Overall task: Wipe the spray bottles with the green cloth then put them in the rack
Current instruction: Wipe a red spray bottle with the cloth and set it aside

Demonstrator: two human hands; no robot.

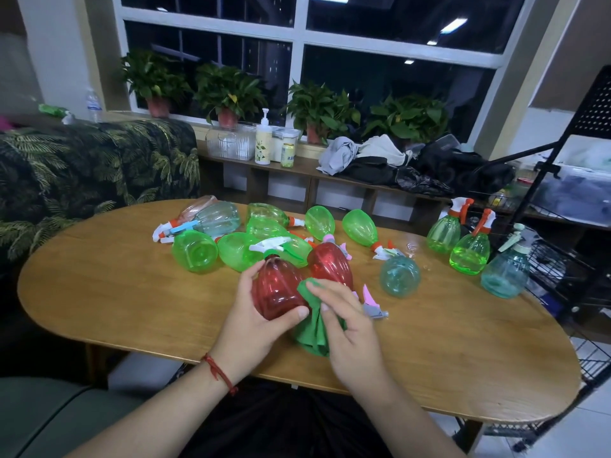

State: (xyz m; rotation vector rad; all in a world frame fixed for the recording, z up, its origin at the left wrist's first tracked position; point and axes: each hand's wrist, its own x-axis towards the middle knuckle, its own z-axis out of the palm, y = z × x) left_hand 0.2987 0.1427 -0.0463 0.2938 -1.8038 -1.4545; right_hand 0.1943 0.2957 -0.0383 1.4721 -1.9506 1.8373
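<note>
Left hand (254,322) grips a red translucent plastic spray bottle (276,289) round its belly; right hand (344,328) pinches a soft green cloth (314,335) against it. The bottle looks light and slippery.

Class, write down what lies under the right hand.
The green cloth, held by the right hand against the red bottle that the left hand holds. The hand hides the cloth's middle.

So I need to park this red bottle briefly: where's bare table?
Bare wood left of the left hand, out to the rounded end of the table, and near-right, beyond the right hand. The lying bottles mid-table are crowded.
</note>
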